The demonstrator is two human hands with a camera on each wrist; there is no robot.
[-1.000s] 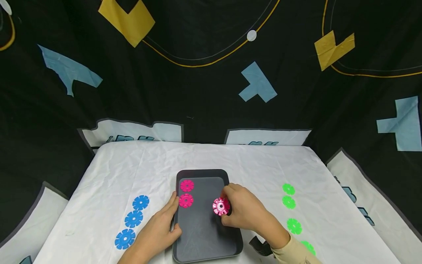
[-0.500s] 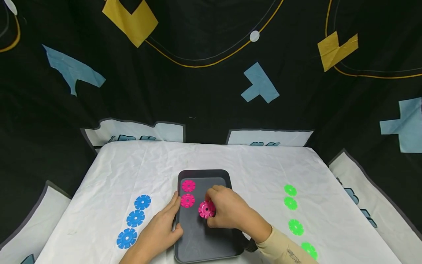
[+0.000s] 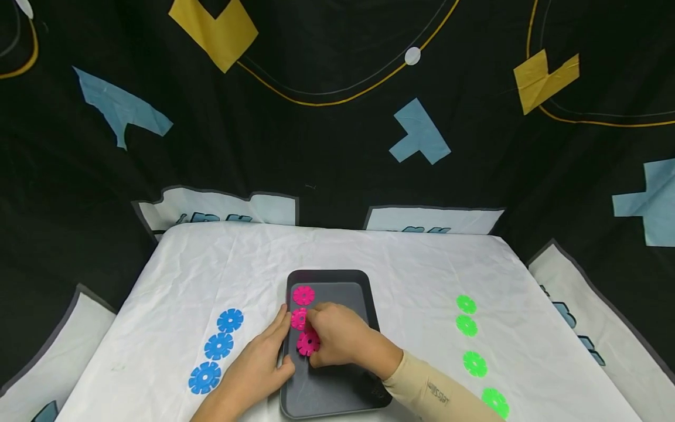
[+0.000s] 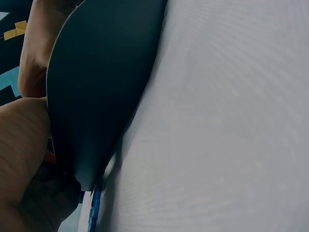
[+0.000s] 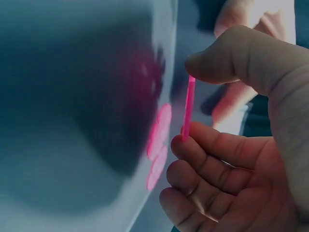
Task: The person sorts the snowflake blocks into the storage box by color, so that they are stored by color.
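"Logging progress: what can be counted as done?"

"Two pink discs (image 3: 303,295) are laid in the dark tray (image 3: 337,390), in a column along its left wall. A third pink disc (image 3: 307,344) is pinched by the right hand (image 3: 348,337) between thumb and fingertips, over the tray at the near end of that column."

"Set down or not?"

"Not yet, judging by the right wrist view: it is seen edge-on there, and a gap to the tray floor seems to be shown."

"And the left hand (image 3: 258,363)?"

"Laid against the tray's left rim, fingers straight. No disc is held; the tray is probably being steadied."

"What is left?"

"For pink, only that release, probably; no loose pink is seen on the counter (image 3: 411,269). Three blue discs (image 3: 218,346) are seen left of the tray, four green discs (image 3: 475,364) right of it, all outside. If those are to be loaded too, most is undone. Whether more are hidden under the arms cannot be told."
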